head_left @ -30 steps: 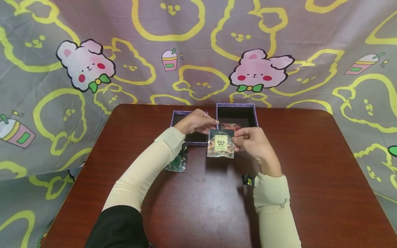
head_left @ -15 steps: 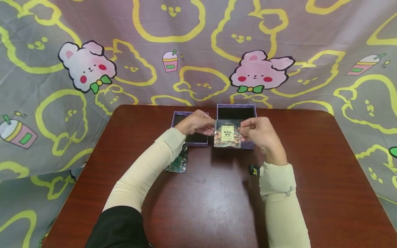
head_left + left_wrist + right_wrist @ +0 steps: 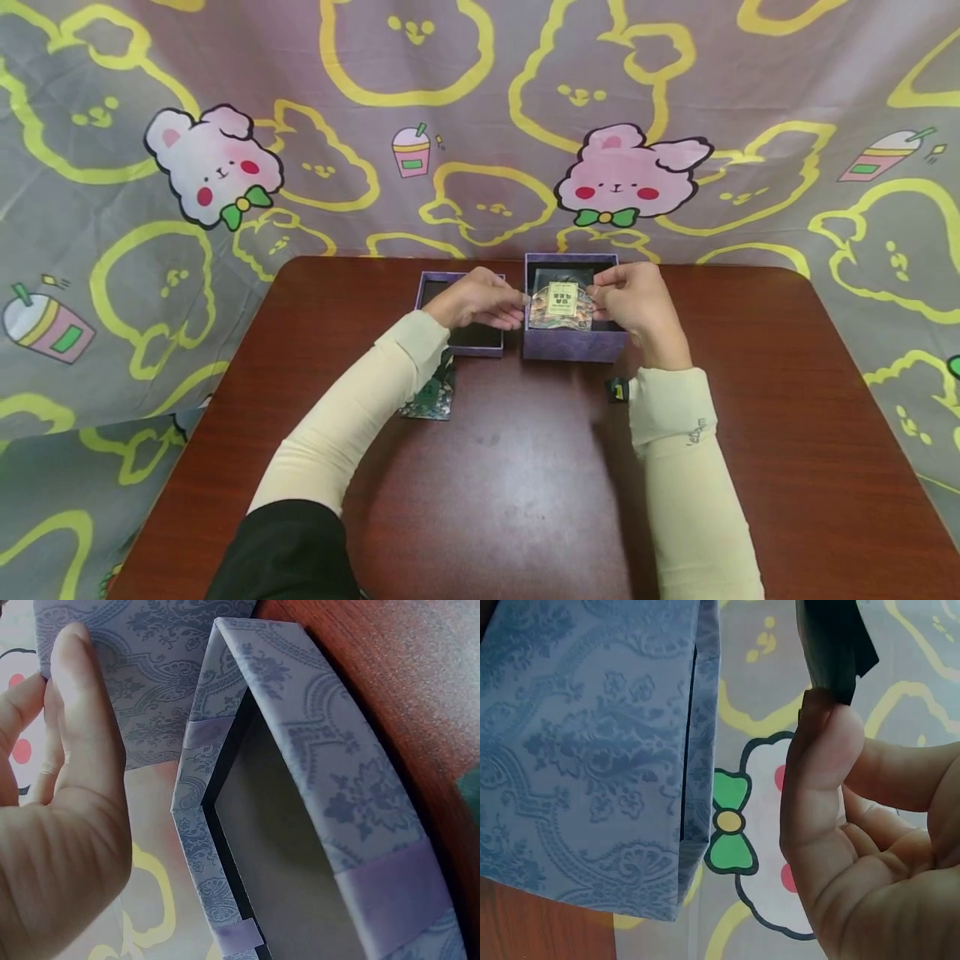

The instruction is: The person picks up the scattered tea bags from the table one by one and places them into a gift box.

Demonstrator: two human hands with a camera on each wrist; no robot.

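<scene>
In the head view, a flat sachet (image 3: 562, 304) with a pale yellow label is tilted over the opening of a purple patterned box (image 3: 573, 346). My right hand (image 3: 637, 308) pinches the sachet by its right edge. In the right wrist view, the sachet's dark end (image 3: 840, 652) stands up from between thumb and finger. My left hand (image 3: 480, 300) is at the box's left side. The left wrist view has its thumb and fingers around the edge of the box wall (image 3: 150, 675). The sachet hides most of the box's inside.
A shallow purple lid (image 3: 480, 350) with dark lining lies left of the box, partly behind my left hand. A dark green patterned packet (image 3: 431, 400) lies under my left forearm. Near my right cuff is a small black item (image 3: 617, 389) with a yellow mark. Patterned cloth hangs behind the table.
My right hand has moved the sachet away from me and slightly right, from in front of the box to over its opening. My left hand has barely moved.
</scene>
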